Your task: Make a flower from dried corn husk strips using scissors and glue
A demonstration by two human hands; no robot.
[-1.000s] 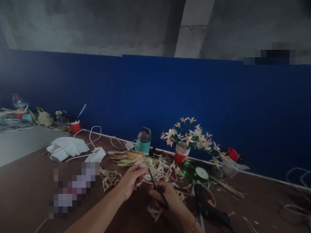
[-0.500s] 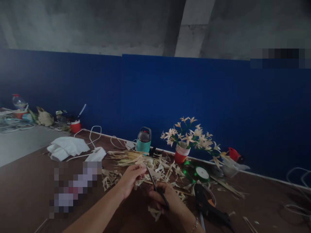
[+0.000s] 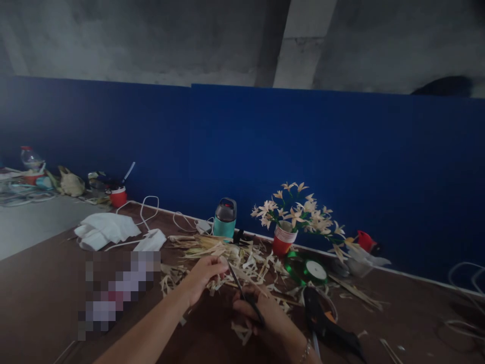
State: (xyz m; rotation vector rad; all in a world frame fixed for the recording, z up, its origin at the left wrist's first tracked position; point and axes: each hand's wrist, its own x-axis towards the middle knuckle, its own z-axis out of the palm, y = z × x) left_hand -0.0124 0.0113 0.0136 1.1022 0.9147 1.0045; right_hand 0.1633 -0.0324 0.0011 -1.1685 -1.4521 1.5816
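Pinching dried leaf strip [image 3: 225, 261] in left hand [image 3: 200, 280] grip, mid-worktop [image 3: 45, 283], at 11 o'clock from right hand [image 3: 261, 313], clamped on scissors [image 3: 245, 298]. Likely light, thin, brittle; best held close beside the cut.

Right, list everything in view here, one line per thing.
table: one, brown, under everything
dried strips: a pile, pale tan, table centre
scissors: one, black, in the right hand
paper cup: one, red and white, behind the pile
flowers: a bunch, cream, in the paper cup
flask: one, teal, grey lid, behind the pile
ribbon spool: one, green, right of the pile
glue gun: one, black, near right
cloth: one, white, left of the pile
cable: one, white, by the cloth
wall panel: one, blue, behind the table
left hand: one, pinching dried strips at the blade tips
right hand: one, gripping the scissors
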